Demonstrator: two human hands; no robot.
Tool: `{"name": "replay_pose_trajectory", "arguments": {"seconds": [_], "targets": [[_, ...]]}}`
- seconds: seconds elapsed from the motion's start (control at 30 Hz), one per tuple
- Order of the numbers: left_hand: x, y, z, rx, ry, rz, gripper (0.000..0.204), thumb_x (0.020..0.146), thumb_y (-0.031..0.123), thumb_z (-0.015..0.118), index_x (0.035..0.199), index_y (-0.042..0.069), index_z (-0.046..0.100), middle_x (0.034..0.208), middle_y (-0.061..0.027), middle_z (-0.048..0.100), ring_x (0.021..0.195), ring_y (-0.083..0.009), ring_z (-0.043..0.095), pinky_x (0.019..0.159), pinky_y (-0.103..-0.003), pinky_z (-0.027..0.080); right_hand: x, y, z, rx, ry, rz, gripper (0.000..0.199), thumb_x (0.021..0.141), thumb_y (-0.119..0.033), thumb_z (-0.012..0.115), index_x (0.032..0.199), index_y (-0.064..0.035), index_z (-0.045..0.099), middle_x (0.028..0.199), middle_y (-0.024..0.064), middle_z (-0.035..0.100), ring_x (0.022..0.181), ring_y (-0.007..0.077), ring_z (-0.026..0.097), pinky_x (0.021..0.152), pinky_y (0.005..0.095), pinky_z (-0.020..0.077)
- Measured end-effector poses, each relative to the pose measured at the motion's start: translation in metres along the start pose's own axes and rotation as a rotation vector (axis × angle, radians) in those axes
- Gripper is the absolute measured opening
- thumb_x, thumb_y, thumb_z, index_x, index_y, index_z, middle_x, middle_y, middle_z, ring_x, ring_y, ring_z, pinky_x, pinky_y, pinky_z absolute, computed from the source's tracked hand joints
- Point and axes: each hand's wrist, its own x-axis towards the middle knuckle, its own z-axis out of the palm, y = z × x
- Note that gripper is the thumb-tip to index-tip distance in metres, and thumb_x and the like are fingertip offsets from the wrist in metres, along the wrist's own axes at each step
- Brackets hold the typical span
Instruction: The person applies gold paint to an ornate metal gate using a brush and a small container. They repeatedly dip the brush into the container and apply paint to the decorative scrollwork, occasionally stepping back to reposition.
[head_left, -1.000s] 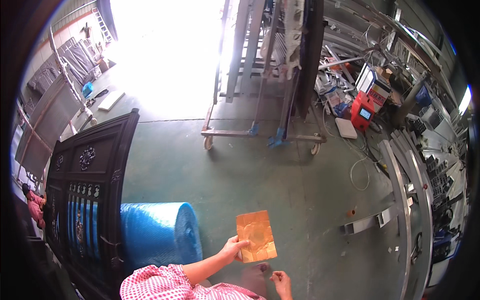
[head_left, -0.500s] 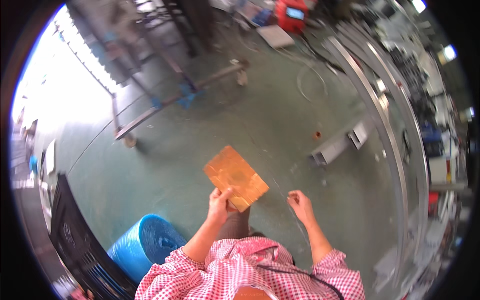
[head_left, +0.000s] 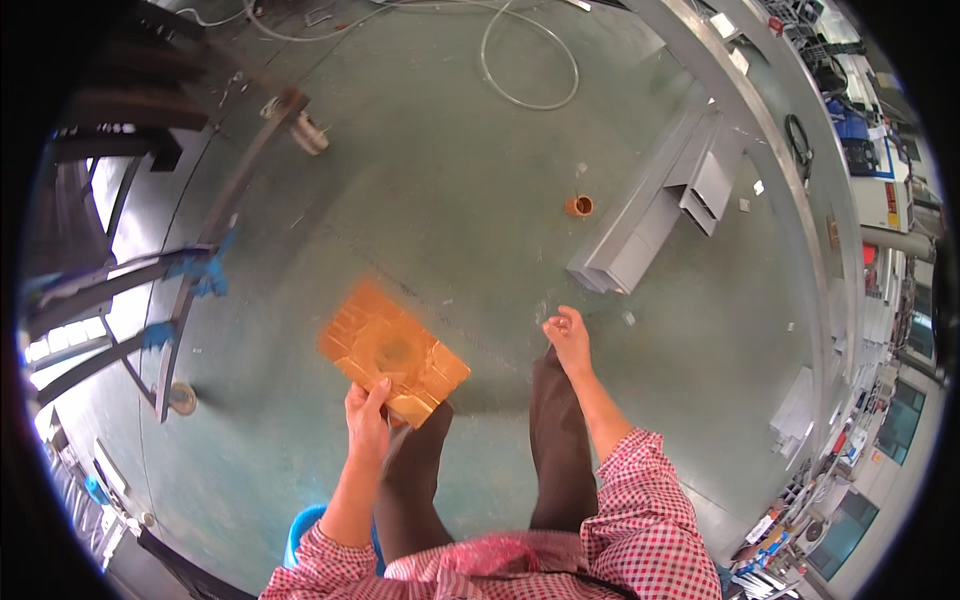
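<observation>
My left hand grips a flat rectangular orange-brown piece by its near edge, thumb on top. The piece looks wrapped in shiny brown tape, with creases and a darker round patch near its middle. Its far corner is blurred. Off to the right, my right hand is raised above my knee, apart from the piece. Its fingers are curled into a pinch; whatever they hold, if anything, is too small to make out.
Grey metal channels lie on the green floor at the right, with a small orange-brown ring beside them. A wheeled metal frame stands left. A curved metal rail runs along the right. A blue roll is behind my left arm.
My view has swung right and moved forward over the floor. The left hand still holds the piece, now further left in view. The right hand remains pinched; both legs now show.
</observation>
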Motion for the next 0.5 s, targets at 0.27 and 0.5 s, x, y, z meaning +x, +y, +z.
{"name": "replay_pose_trajectory", "arguments": {"seconds": [0.27, 0.5], "targets": [[0.158, -0.132, 0.058, -0.099, -0.010, -0.027, 0.028, 0.082, 0.012, 0.055, 0.108, 0.003, 0.048, 0.099, -0.0055, 0.056, 0.087, -0.0145, 0.055, 0.072, -0.028, 0.046, 0.218, 0.107, 0.012, -0.152, 0.335, -0.104, 0.070, 0.073, -0.019, 0.068, 0.126, 0.0038, 0.029, 0.113, 0.0186, 0.048, 0.098, 0.0265, 0.051, 0.085, 0.0346, 0.0408], [0.249, -0.195, 0.103, -0.099, -0.018, -0.017, 0.030, 0.082, 0.011, 0.055, 0.108, 0.000, 0.047, 0.102, -0.0063, 0.056, 0.091, -0.0139, 0.054, 0.080, -0.028, 0.043, 0.320, 0.156, 0.014, 0.011, 0.485, -0.131, 0.083, 0.073, -0.017, 0.068, 0.133, 0.0022, 0.015, 0.127, 0.0205, 0.036, 0.113, 0.0305, 0.041, 0.094, 0.0361, 0.0352]]}}
